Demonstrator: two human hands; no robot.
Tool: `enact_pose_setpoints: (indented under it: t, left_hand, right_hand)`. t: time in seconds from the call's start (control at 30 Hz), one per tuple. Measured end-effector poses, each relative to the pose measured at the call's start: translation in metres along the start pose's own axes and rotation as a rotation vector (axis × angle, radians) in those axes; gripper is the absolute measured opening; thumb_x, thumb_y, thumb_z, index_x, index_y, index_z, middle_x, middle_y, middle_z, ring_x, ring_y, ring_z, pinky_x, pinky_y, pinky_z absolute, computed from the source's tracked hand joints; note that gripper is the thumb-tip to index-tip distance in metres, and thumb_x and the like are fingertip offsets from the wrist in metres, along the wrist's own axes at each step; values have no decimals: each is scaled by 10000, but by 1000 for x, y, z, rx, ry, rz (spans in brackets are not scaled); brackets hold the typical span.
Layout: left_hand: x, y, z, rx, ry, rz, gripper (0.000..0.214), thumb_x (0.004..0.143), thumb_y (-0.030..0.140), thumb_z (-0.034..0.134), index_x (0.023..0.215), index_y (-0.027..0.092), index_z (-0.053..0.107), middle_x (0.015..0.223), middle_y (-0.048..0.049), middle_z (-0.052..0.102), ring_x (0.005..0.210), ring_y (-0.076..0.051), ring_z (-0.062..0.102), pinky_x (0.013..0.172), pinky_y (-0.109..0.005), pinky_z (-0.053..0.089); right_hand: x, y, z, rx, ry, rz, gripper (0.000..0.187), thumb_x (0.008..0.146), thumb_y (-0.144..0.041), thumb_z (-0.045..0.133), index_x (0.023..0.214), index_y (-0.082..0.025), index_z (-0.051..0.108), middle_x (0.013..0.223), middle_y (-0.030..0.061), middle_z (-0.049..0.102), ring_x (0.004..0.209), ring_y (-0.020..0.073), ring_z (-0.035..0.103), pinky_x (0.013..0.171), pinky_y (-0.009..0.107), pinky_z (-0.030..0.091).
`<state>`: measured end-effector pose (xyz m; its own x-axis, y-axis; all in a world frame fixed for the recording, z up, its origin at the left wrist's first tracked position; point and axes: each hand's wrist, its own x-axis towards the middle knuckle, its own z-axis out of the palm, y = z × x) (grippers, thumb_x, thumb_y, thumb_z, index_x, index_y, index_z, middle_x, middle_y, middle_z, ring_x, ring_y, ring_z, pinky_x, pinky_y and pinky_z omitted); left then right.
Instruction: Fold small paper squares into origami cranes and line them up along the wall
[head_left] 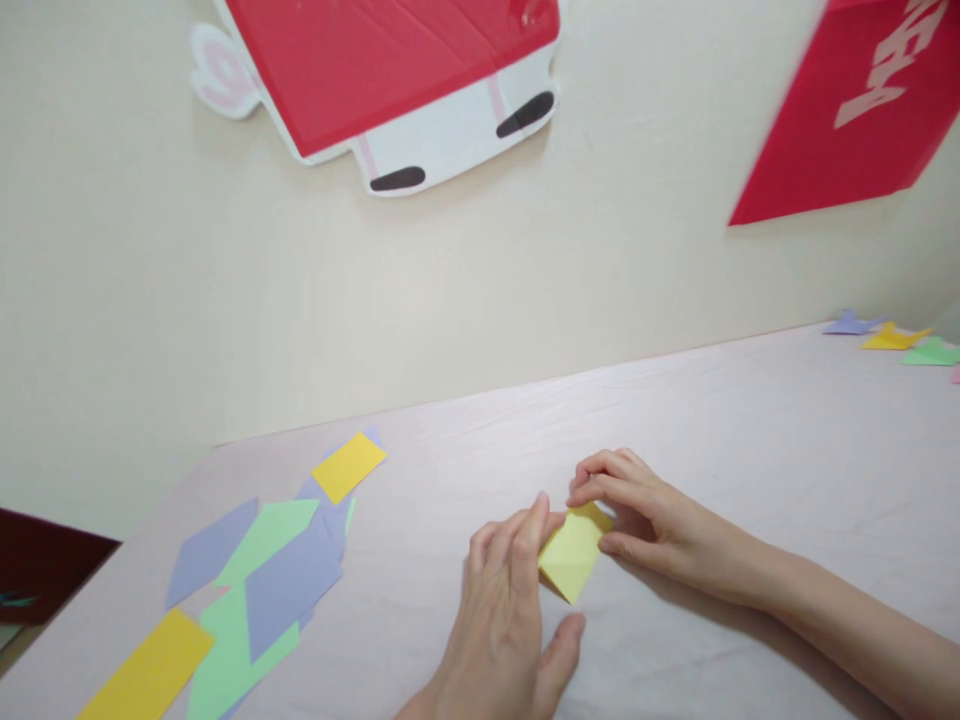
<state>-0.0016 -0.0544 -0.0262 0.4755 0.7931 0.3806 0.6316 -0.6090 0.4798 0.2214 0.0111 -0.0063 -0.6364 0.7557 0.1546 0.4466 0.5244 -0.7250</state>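
Observation:
A small folded piece of yellow paper lies on the light cloth between my hands, one corner pointing toward me. My left hand is at its left edge, fingers stretched out and thumb spread apart; some fingertips touch or nearly touch the paper's upper left side. From the right, my right hand grips the paper, with bent fingers at its top corner and the thumb at its right corner. The underside of the folded paper is hidden.
Loose purple, green and yellow paper sheets overlap at the left. Folded paper pieces stand in a row at the far right. A pale wall with red decorations rises behind the cloth-covered surface.

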Motion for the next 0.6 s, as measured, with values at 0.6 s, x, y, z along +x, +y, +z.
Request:
enact_pose_setpoints:
  t: [0.6]
  left_hand:
    - [5, 1, -3, 222, -136, 108, 526, 860, 404, 578, 1314, 146, 515, 1410, -137, 522, 1300, -313, 446, 998, -484, 368]
  right_hand:
    - [3, 15, 2, -279, 193, -192, 198, 877, -64, 484, 770, -219, 544, 1021, 61, 648, 995, 220, 529, 842, 381, 454]
